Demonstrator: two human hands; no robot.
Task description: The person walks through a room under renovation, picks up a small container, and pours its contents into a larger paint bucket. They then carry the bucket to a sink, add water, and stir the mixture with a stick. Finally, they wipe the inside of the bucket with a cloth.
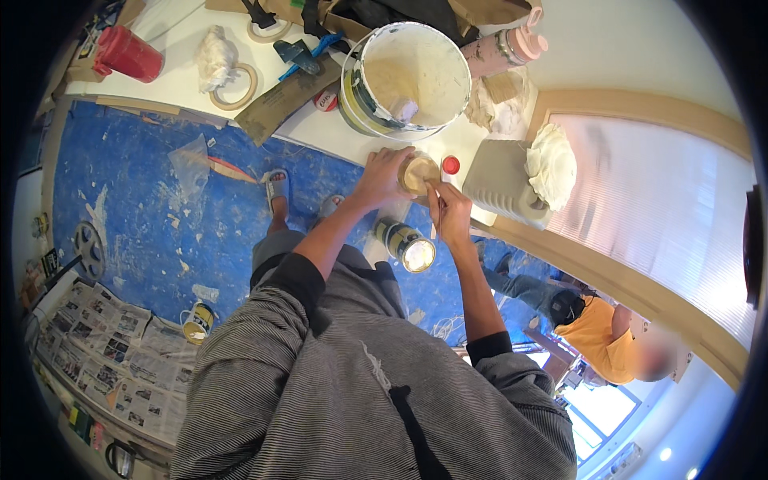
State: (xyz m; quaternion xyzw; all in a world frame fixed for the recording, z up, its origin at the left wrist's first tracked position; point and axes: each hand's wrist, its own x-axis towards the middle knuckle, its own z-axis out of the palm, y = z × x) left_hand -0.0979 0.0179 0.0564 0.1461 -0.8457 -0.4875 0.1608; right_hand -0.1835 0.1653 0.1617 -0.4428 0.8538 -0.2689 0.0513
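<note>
Small cup [419, 172] at table edge [336, 140] — both hands on it

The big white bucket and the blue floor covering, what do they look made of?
The big white bucket looks like smooth plastic, its inside coated in dried cream paste. The blue floor covering seems a thin plastic tarp: wrinkled, slightly shiny, splashed with white spatter.

Scene was brightly and evenly lit; daylight entered through the white translucent window panel [664, 200] at right, slightly overexposed. Shadows were soft. Strong fisheye bending toward the black vignetted rim; mild blur at edges.
</note>
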